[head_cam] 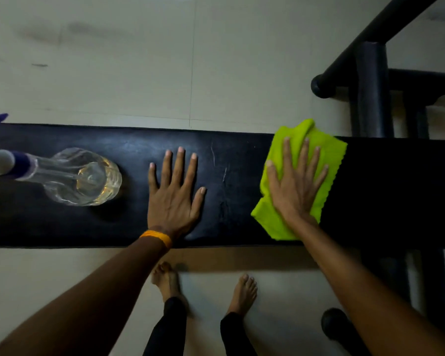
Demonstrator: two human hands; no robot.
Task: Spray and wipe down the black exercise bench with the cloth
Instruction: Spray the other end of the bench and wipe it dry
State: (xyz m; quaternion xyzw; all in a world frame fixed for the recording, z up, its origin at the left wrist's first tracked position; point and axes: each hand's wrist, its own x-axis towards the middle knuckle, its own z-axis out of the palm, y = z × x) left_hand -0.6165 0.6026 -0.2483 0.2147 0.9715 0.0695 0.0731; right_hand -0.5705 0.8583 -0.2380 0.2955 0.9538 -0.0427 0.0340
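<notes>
- A clear spray bottle (84, 177) with a purple collar is standing on the left part of the black bench (242, 186), holding a little yellowish liquid at the bottom.
- I am pressing my left hand (175, 194) flat on the bench pad just right of the bottle, fingers spread wide and gripping nothing; an orange band (156, 237) is sitting on that wrist.
- I am laying my right hand (297, 183) open and flat on the lime-green cloth (326, 155), palm pushing it down against the bench surface, fingers splayed over it.
- The cloth is lying rumpled across the pad's width, near the black metal frame (373, 88).
- My bare feet (243, 291) are standing on the pale tiled floor (139, 73) beside the bench.
</notes>
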